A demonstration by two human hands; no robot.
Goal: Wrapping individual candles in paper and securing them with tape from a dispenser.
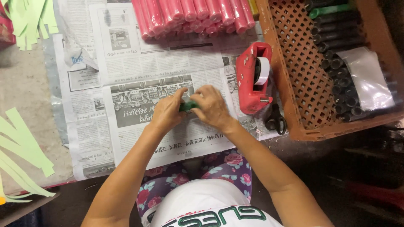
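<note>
My left hand [167,110] and right hand [212,107] pinch a green tube [188,106] between their fingertips over the newspaper [139,63] spread on the table, beside a red tape dispenser [252,77] and an orange crate [303,84].

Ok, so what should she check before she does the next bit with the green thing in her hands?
1. Green piece held by both hands: ok, left hand and right hand close around it.
2. Tape ready: ok, red tape dispenser beside the right hand, white roll loaded.
3. Scissors within reach: ok, lying beside the dispenser.
4. Green paper strips available: ok, at the left edge.
5. Piece fully wrapped: cannot tell, fingers hide it.
6. Newspaper covers the work spot: ok.
</note>
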